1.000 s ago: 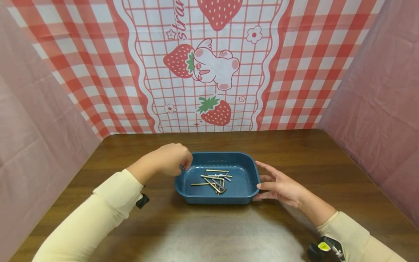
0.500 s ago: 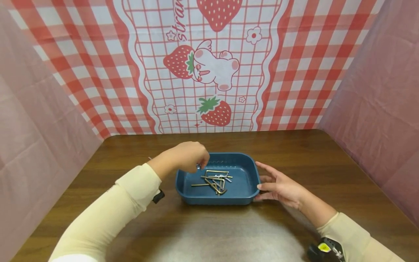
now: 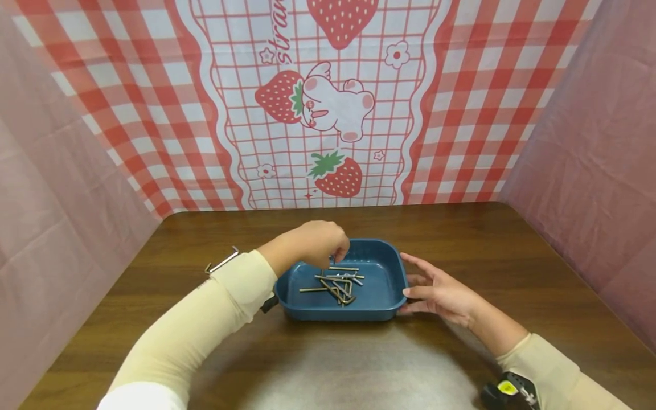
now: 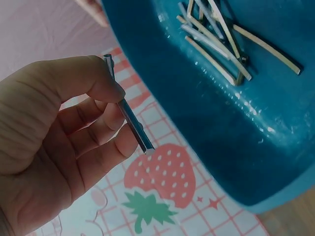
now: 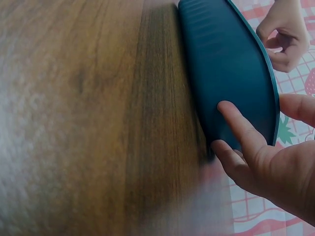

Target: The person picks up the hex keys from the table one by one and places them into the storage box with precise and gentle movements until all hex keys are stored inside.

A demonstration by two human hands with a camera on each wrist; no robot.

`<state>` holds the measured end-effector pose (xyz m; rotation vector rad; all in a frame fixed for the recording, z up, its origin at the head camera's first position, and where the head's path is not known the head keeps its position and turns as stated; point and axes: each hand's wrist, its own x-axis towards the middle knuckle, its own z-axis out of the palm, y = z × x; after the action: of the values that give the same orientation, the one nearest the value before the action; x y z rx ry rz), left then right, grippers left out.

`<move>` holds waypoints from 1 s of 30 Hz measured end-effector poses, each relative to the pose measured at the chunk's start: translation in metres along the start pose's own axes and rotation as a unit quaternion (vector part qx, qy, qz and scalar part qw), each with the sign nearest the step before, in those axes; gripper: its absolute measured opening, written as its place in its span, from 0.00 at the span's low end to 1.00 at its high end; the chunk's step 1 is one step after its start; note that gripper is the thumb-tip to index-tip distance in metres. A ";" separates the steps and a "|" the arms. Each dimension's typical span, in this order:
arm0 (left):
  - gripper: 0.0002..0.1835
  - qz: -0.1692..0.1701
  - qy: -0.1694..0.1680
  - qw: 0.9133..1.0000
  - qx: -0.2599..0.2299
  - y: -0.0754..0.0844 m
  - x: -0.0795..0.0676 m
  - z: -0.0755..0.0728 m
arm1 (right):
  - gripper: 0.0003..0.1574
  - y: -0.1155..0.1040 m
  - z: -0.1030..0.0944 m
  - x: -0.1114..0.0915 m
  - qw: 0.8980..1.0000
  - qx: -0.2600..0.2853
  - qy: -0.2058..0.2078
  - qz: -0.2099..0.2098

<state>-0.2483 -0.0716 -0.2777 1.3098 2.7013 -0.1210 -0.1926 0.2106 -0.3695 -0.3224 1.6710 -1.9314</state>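
My left hand (image 3: 320,242) is over the back left part of a blue tray (image 3: 338,314), pinching a short silver hex key (image 4: 133,120) between thumb and fingers. In the left wrist view the rod's six-sided end shows clearly. Below, several L-shaped hex keys (image 3: 345,269), gold and silver, lie in a loose heap on the tray floor. My right hand (image 3: 443,293) touches the tray's right end with fingers extended; the right wrist view has its fingertips (image 5: 226,105) against the outer wall.
Another hex key (image 3: 225,261) lies on the brown wooden table (image 3: 359,364) left of the tray, partly behind my left sleeve. A strawberry-print checked cloth (image 3: 338,114) hangs behind the table, with pink cloth (image 3: 589,171) at both sides.
My left hand has moved right, from the tray's left rim to over its inside, keeping the hex key. The hex key on the table has come into view. My right hand stays put.
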 end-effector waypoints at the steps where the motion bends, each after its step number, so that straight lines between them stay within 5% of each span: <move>1: 0.11 -0.001 -0.007 1.000 0.005 0.002 0.002 0.001 | 0.56 0.000 0.000 0.000 1.000 0.001 0.000 0.001; 13: 0.14 0.019 -0.052 0.998 0.015 0.016 0.023 0.013 | 0.56 -0.001 0.000 -0.001 1.000 -0.002 -0.003 0.004; 30: 0.12 0.001 -0.094 0.996 -0.007 0.016 0.026 0.021 | 0.56 -0.002 0.002 0.000 1.000 -0.003 -0.001 0.006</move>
<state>-0.2502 -0.0442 -0.3031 1.2306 2.5380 -0.2148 -0.1926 0.2093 -0.3672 -0.3152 1.6745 -1.9170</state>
